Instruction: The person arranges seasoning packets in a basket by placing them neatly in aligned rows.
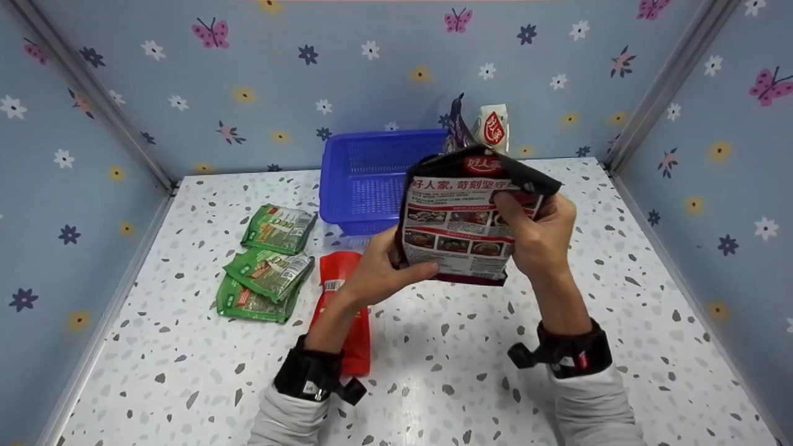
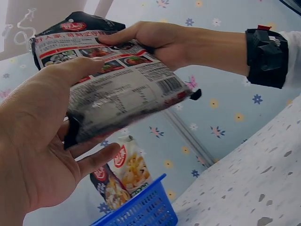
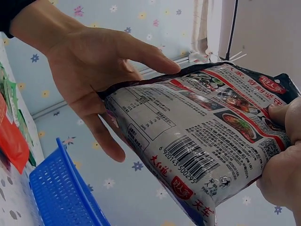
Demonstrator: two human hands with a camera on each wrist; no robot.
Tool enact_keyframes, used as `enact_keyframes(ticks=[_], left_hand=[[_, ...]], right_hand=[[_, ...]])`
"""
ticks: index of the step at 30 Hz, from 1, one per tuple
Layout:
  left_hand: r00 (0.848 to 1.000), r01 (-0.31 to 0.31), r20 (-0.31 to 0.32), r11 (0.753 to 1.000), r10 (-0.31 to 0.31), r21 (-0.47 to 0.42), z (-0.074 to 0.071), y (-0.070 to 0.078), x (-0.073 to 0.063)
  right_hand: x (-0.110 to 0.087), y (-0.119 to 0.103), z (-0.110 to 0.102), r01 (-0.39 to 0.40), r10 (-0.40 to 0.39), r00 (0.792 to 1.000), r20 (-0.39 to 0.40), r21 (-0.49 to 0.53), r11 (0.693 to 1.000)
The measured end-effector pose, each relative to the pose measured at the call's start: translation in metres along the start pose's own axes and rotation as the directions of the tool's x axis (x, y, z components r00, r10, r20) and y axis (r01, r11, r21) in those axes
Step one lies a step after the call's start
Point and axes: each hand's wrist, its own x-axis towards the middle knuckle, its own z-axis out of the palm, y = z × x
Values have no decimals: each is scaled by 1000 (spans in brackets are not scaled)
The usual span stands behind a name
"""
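Observation:
Both hands hold up a black, white and red printed food packet [image 1: 458, 223], its back with text and small dish pictures facing the head camera. My right hand [image 1: 542, 232] grips its right side, thumb on the printed face. At the lower left corner is my left hand [image 1: 387, 272], its thumb over the face and its other fingers behind; in the right wrist view those fingers [image 3: 106, 136] look spread. The barcode [image 3: 190, 157] shows clearly in the right wrist view. Beneath the left forearm lies a red packet [image 1: 356, 341] on the table.
Behind the held packet stands a blue plastic basket [image 1: 359, 226]. A dark purple packet [image 1: 456, 130] and a white packet [image 1: 494, 127] stand upright at its right. Several green packets [image 1: 279, 229] lie at the left of the speckled table [image 1: 446, 384]. Patterned walls enclose it.

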Motion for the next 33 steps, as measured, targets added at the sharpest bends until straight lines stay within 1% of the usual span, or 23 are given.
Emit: enact_keyframes(ticks=[4,7,12,19,23,28,33], left_hand=[[1000,10,25,998,-9,-54,7,-4,1],[1000,10,22,997,-8,-79,10,-6,0],[1000,12,1,995,-12,-103,15,-8,0],[998,45,-44,995,-49,-91,18,-6,1],[997,45,-59,997,-49,-66,18,-6,1],[996,45,-76,999,-46,-20,17,-7,2],[994,62,-95,998,-62,-3,16,-9,1]], right_hand=[[1,-1,1,9,-8,1000,-21,76,997],[1,-2,3,5,-3,1000,-21,93,996],[0,0,4,5,-4,1000,-12,77,997],[-2,3,4,-5,6,1000,-10,53,999],[-3,4,3,-3,3,1000,0,23,1000],[-3,2,4,-12,12,1000,0,43,999],[-3,1,5,-40,40,999,21,46,998]])
